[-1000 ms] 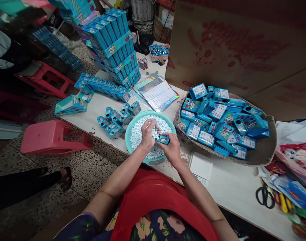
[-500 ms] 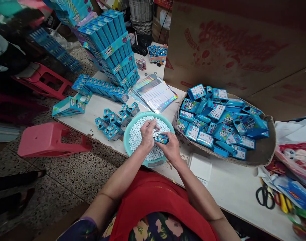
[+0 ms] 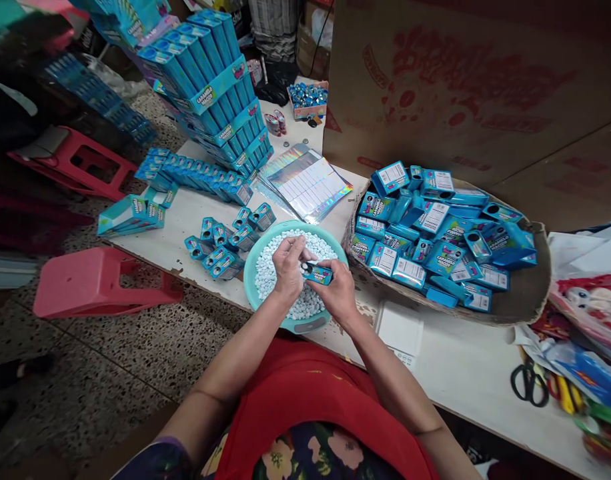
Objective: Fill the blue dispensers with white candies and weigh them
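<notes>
1. The box (image 3: 318, 274) is sitting in the person's hands over the bowl (image 3: 253, 290), which is standing at the near edge of the tabletop (image 3: 465, 363). It is lying on its side, label showing, its open end facing the left hand (image 3: 287, 267).
2. The right hand (image 3: 341, 290) is gripping the box around its right end, fingers (image 3: 334, 266) closed along the far long edge, thumb pressing the near one.
3. The left hand's fingers are bending over the open end, where a little white is showing; whether they are pinching any candies (image 3: 308, 308) cannot be told.
4. The box is probably weighing little and, with its crisp edges, seeming fairly stiff; card or tin is not telling itself apart here. Its glossy sides are likely offering a slippery hold.
5. Its closed end and long edges are making the best grip: broad contact, modest pressure, the mouth staying uncovered. Hard squeezing is risking dents.
6. The candies are looking small, hard and smooth, apt to roll; a cupped palm is suiting them better than fingertips.
</notes>
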Action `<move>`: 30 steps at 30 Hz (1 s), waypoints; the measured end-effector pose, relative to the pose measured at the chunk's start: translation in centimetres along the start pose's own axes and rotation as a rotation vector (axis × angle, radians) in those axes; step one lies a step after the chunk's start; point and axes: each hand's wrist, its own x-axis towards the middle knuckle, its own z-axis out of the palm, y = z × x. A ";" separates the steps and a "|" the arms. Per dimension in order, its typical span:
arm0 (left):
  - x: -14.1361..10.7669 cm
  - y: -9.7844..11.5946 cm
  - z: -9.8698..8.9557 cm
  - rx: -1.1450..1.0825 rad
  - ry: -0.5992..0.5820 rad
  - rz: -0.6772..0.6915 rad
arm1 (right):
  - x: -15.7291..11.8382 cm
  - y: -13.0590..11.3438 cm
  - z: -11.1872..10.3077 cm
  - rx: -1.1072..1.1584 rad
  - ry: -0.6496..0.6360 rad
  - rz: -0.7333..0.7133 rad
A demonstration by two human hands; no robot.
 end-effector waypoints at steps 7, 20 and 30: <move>-0.5 0.4 0.2 -0.008 -0.133 -0.010 | 0.1 0.0 0.7 0.045 0.006 0.011; 6.0 -7.4 -6.1 1.117 -0.372 0.256 | -3.5 4.0 -3.1 0.172 0.080 0.145; 3.2 -9.0 -7.7 1.213 -0.252 0.174 | -3.7 4.3 -3.2 0.202 0.127 0.241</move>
